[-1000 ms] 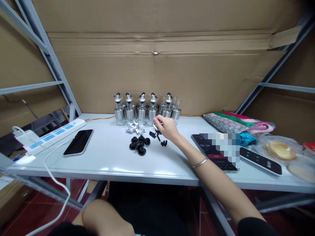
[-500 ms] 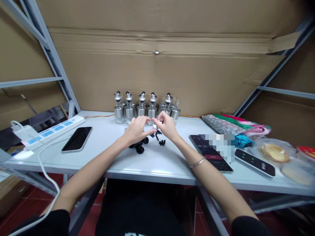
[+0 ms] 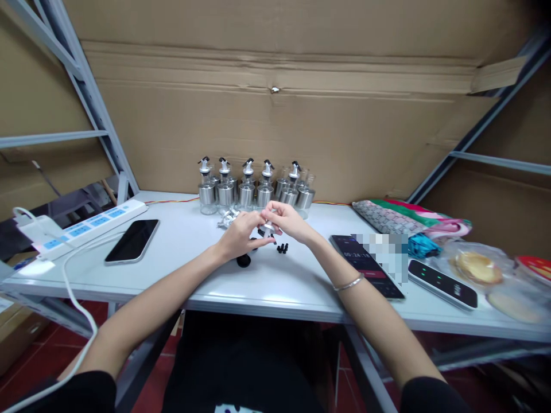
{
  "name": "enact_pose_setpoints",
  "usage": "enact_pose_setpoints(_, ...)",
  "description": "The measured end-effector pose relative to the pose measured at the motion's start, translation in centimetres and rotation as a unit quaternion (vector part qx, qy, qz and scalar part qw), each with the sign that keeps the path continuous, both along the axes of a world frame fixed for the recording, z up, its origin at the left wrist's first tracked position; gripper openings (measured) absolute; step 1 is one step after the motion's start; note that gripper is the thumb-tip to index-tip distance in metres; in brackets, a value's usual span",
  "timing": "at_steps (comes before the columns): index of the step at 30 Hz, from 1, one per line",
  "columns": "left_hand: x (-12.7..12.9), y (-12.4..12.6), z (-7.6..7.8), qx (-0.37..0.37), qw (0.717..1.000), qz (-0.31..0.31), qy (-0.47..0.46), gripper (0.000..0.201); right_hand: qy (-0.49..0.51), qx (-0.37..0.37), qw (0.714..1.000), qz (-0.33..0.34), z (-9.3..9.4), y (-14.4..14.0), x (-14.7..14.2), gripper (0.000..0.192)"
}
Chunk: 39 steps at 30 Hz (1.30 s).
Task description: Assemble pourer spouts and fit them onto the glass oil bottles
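My left hand (image 3: 240, 234) and my right hand (image 3: 287, 220) meet above the middle of the white table (image 3: 275, 281), fingers pinched together on a small silver spout piece (image 3: 267, 225) between them. Under my left hand lie black round caps (image 3: 243, 261), partly hidden. A few small black plugs (image 3: 282, 248) lie just right of them. Loose silver spout parts (image 3: 228, 217) rest behind my left hand. A row of glass and steel oil bottles (image 3: 253, 189) with pourer tops stands at the back against the cardboard.
A black phone (image 3: 132, 241) and a white power strip (image 3: 86, 225) with its cable lie at the left. To the right are a dark phone (image 3: 365, 267), a black remote-like device (image 3: 443, 276), a patterned pouch (image 3: 400, 217) and wrapped pastries (image 3: 477, 267). Metal shelf posts flank the table.
My left hand came up from my lap onto the table and joined the right. Both hands now hold the small spout piece, lifted slightly toward me.
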<state>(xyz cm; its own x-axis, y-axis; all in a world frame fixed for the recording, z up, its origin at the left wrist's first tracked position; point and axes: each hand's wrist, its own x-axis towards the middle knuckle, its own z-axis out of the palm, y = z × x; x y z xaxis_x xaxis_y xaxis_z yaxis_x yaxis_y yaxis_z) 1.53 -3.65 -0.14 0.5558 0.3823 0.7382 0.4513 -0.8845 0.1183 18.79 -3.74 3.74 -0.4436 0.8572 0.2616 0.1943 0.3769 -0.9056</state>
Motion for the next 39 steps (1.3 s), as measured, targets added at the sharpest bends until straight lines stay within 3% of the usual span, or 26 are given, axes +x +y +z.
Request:
enact_pose_setpoints(6,-1.1,0.0,0.3,0.059,0.998,-0.031,-0.015,0.03,-0.172,0.082,0.978,-0.082,0.4,1.2,3.2,0.034)
enact_pose_setpoints(12,-1.8,0.4,0.4,0.032,0.994,-0.01,-0.101,0.031,-0.361,0.062,0.93,-0.039,-0.5,1.8,4.4,0.009)
enact_pose_setpoints(18,-2.8,0.7,0.9,0.057,0.996,0.044,-0.044,0.024,-0.365,0.077,0.928,-0.008,-1.5,1.8,4.0,0.006)
enact_pose_setpoints(22,-3.7,0.9,1.0,0.066,0.991,0.089,-0.071,0.026,-0.392,0.055,0.918,-0.015,-1.6,1.6,3.6,0.008)
enact_pose_setpoints(30,-3.4,0.7,0.5,0.028,0.995,0.073,-0.057,0.024,-0.393,0.045,0.918,-0.011,-1.7,1.3,2.3,0.006)
enact_pose_setpoints(39,-2.7,0.5,0.1,0.061,0.995,0.054,-0.062,0.025,-0.395,0.023,0.918,0.018,-1.6,0.6,1.3,0.009)
